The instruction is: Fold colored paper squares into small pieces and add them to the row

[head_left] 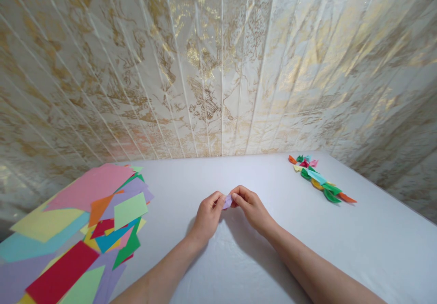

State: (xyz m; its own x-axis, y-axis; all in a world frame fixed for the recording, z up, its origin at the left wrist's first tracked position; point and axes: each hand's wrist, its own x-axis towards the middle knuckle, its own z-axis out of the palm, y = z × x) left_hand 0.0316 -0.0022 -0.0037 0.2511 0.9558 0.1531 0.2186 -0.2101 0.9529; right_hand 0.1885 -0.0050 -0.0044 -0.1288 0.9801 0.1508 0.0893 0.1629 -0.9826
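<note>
A small piece of folded lilac paper (227,202) is held between both hands, a little above the middle of the white table. My left hand (209,214) pinches its left side between thumb and fingers. On the other side, my right hand (251,208) grips the right end, also thumb against bent fingers. Most of the paper is covered by the fingertips, so its folded shape cannot be made out.
Loose coloured paper sheets, among them a pink sheet (94,188) and a red sheet (63,274), overlap on the left. Several small folded paper pieces (316,177) lie at the back right of the white table (184,176). A gold-patterned curtain (218,67) hangs behind.
</note>
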